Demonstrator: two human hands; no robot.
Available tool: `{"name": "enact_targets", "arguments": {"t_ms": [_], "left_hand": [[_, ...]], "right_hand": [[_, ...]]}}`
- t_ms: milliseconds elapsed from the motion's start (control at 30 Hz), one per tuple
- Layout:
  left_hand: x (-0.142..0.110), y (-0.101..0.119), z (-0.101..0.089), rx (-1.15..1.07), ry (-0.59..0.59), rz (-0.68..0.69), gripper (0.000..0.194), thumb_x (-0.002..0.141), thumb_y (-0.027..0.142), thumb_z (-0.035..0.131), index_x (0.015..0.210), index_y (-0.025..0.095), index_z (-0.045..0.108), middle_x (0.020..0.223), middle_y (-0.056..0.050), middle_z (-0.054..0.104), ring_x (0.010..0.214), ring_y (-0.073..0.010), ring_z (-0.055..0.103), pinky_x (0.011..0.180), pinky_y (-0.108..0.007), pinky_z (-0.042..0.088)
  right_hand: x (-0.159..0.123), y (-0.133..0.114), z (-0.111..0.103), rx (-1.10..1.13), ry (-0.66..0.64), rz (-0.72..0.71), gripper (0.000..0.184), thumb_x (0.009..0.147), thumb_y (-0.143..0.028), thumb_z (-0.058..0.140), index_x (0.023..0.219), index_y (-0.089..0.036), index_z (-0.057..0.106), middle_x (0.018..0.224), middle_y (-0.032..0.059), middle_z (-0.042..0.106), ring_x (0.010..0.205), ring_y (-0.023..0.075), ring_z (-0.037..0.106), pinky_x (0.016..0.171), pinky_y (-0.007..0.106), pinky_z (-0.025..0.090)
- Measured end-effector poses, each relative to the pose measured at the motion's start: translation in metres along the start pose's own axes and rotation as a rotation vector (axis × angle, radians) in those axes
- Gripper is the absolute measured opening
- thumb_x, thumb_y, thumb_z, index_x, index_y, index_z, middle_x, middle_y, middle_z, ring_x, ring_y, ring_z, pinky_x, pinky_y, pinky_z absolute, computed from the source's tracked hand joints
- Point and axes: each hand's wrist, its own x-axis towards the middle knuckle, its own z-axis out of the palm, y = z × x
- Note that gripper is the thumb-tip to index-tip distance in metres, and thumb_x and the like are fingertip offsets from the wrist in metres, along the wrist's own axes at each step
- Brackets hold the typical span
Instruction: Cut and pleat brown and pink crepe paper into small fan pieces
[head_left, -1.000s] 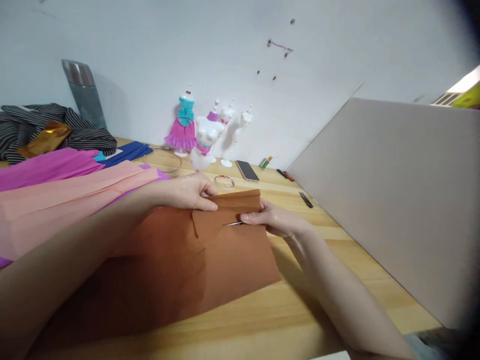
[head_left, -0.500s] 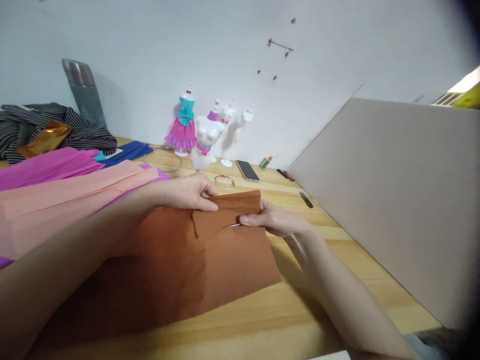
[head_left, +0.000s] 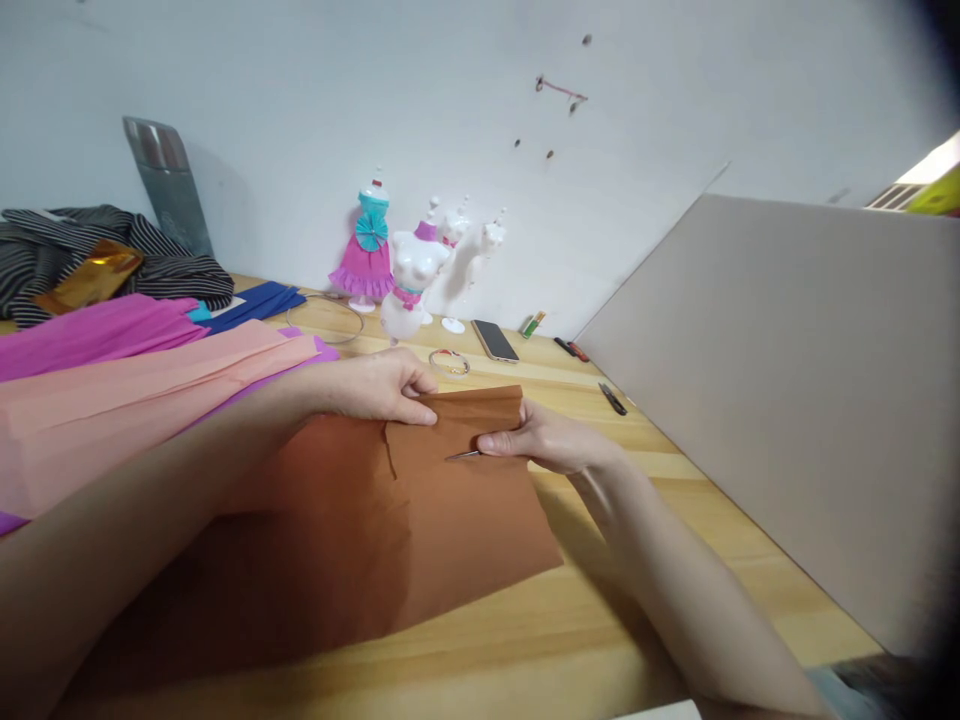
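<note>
A brown sheet of crepe paper (head_left: 420, 520) lies on the wooden table (head_left: 600, 610) in front of me. My left hand (head_left: 379, 385) pinches its far edge near a short slit. My right hand (head_left: 544, 438) is closed on small scissors (head_left: 463, 456), only the thin metal blade tip showing, pointing left into the paper. The two hands are close together at the sheet's far right corner.
Pink and magenta paper sheets (head_left: 127, 390) lie at the left, with striped cloth (head_left: 112, 250) behind. Small white mannequin busts (head_left: 412, 280), a dressed doll form (head_left: 367, 255), a phone (head_left: 494, 341) and a bracelet (head_left: 450, 363) stand by the wall. A grey board (head_left: 795, 400) leans at the right.
The right hand with the blade has crept slightly left along the paper. The left hand has kept its pinch in place.
</note>
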Motion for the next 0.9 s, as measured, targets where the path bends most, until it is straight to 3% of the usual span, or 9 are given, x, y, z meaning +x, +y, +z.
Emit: {"name": "enact_targets", "arguments": {"t_ms": [200,700,900], "left_hand": [[0.001,0.0,-0.001,-0.004,-0.01,0.011,0.018,0.074,0.021,0.053,0.056,0.015,0.049,0.051,0.007,0.036,0.045,-0.0054,0.028,0.043,-0.021,0.02],[0.001,0.001,0.0,-0.024,0.022,0.014,0.025,0.072,0.019,0.054,0.051,0.016,0.039,0.049,0.008,0.029,0.044,-0.005,0.026,0.042,-0.02,0.02],[0.002,-0.003,0.001,-0.064,-0.008,0.031,0.021,0.073,0.021,0.053,0.055,0.016,0.044,0.05,0.007,0.034,0.045,-0.0054,0.03,0.042,-0.02,0.021]], "right_hand": [[0.001,0.0,0.003,0.101,0.046,0.054,0.053,0.059,-0.025,0.081,0.109,-0.016,0.065,0.105,0.0074,0.07,0.088,0.0206,0.066,0.08,0.033,0.052],[0.003,0.002,0.008,0.142,0.07,0.054,0.053,0.058,-0.023,0.082,0.108,-0.016,0.064,0.105,0.0079,0.07,0.088,0.0205,0.066,0.081,0.034,0.052],[0.006,0.005,0.013,0.146,0.066,0.039,0.049,0.058,-0.026,0.082,0.103,-0.015,0.066,0.1,0.0078,0.071,0.087,0.0207,0.066,0.083,0.034,0.052]]}}
